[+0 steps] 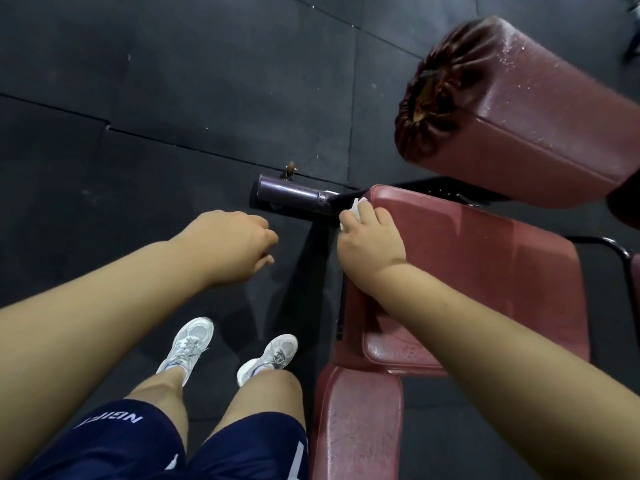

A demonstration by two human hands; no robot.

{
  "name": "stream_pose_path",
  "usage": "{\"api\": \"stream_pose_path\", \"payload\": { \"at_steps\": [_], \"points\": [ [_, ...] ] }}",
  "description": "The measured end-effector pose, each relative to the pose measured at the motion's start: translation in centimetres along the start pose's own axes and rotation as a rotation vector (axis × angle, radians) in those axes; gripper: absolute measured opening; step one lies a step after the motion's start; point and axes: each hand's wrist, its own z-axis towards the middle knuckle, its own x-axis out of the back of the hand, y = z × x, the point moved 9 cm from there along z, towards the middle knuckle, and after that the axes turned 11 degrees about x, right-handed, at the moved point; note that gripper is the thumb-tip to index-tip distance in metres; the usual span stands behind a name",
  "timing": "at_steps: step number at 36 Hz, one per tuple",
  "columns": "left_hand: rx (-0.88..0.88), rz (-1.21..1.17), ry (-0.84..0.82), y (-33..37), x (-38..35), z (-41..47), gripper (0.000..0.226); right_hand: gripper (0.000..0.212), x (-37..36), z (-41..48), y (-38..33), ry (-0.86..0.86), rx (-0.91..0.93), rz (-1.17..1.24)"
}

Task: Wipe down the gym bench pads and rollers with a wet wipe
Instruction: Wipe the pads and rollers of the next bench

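A dark red seat pad [485,271] lies at the right, glossy and damp in places. My right hand [370,237] rests on its near left corner and grips a white wet wipe [353,211] against the pad's edge. Above it a fat dark red roller [526,109] juts in from the upper right, its gathered end facing me, with droplets on top. A narrower red pad [356,424] runs down toward the bottom edge. My left hand [239,244] hangs over the floor to the left, fingers loosely curled, holding nothing.
A dark metal tube [294,195] of the bench frame sticks out left over the black rubber floor tiles [173,98]. A black frame bar [609,244] curves at the right. My legs and white shoes [187,344] stand just left of the bench.
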Motion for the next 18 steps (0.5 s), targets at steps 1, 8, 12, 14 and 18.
{"api": "stream_pose_path", "payload": {
  "at_steps": [1,8,12,14,18],
  "points": [
    [0.0,0.001,-0.002,0.1,0.0,0.1,0.034,0.044,0.2,0.1,0.2,0.004,-0.02,-0.005],
    [0.009,0.022,0.012,2.2,0.3,0.5,0.031,0.048,-0.9,2.0,3.6,-0.201,-0.117,-0.004],
    [0.055,-0.012,0.019,3.5,0.7,0.8,0.032,0.057,-1.8,3.9,6.2,-0.168,-0.167,0.125],
    [0.081,-0.051,0.026,4.2,1.0,0.9,0.032,0.063,-2.2,3.8,8.1,-0.15,-0.235,0.256],
    [0.117,-0.125,0.053,6.1,1.6,1.0,0.027,0.073,-4.1,2.0,10.7,-0.095,-0.338,0.565]
  ]
}}
